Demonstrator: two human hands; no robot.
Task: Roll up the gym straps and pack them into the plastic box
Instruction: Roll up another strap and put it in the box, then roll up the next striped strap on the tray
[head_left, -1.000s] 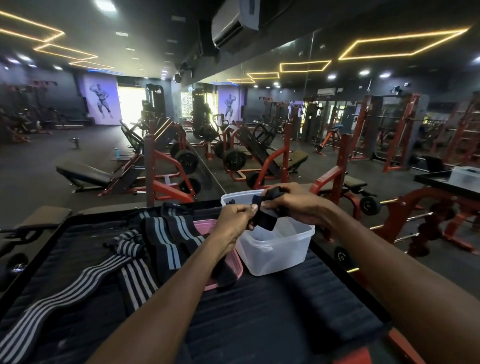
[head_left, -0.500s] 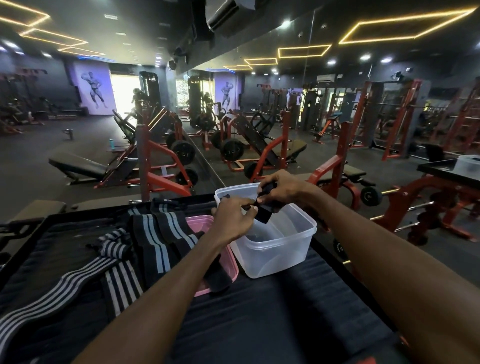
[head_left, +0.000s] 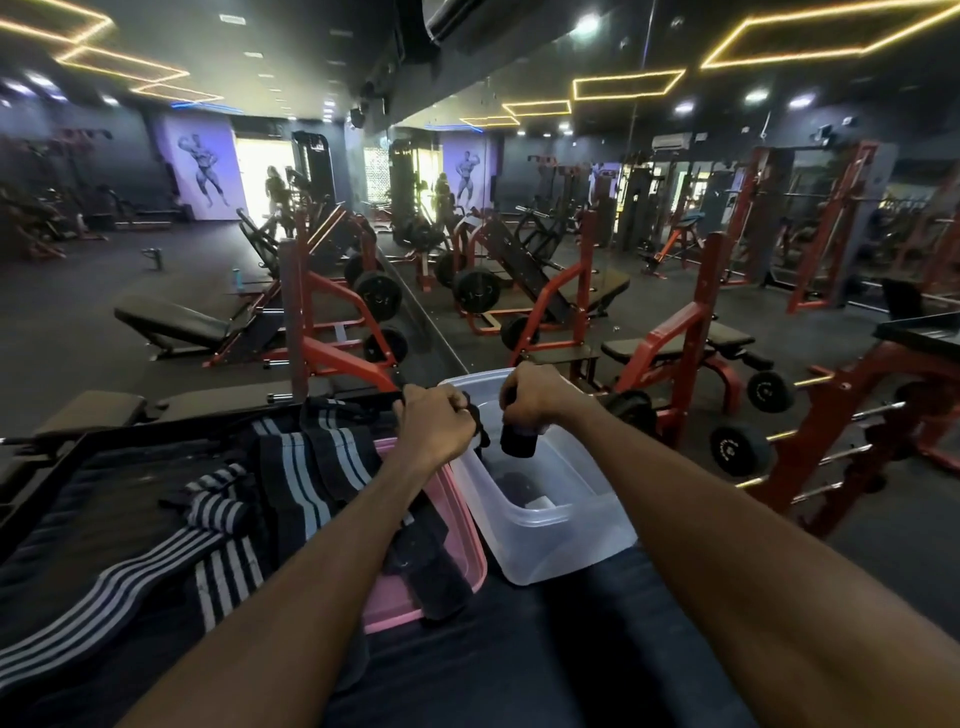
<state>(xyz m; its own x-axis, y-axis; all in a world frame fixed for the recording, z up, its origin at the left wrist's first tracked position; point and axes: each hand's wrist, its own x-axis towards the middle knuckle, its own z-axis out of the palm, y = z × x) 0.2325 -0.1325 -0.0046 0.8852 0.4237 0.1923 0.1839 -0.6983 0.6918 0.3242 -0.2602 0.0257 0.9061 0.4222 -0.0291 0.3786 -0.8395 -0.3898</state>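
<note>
A clear plastic box (head_left: 550, 540) stands on the black padded bench, with a dark rolled item lying in its bottom. My right hand (head_left: 535, 397) holds a rolled black strap (head_left: 518, 441) upright just over the box's far end. My left hand (head_left: 434, 428) is at the box's left rim, fingers closed on the dark loose end of a strap (head_left: 480, 431). Black straps with grey stripes (head_left: 306, 473) lie piled to the left, one long one (head_left: 104, 597) trailing toward the near left corner.
A pink lid (head_left: 447, 519) lies under the straps, beside the box. The bench's raised black edge (head_left: 67, 457) runs along the left and back. Red weight machines (head_left: 675, 353) and benches stand beyond, with a mirror wall behind.
My hands have come apart: the right now holds the black roll alone and lower over the box, and the left has shifted left to the box rim.
</note>
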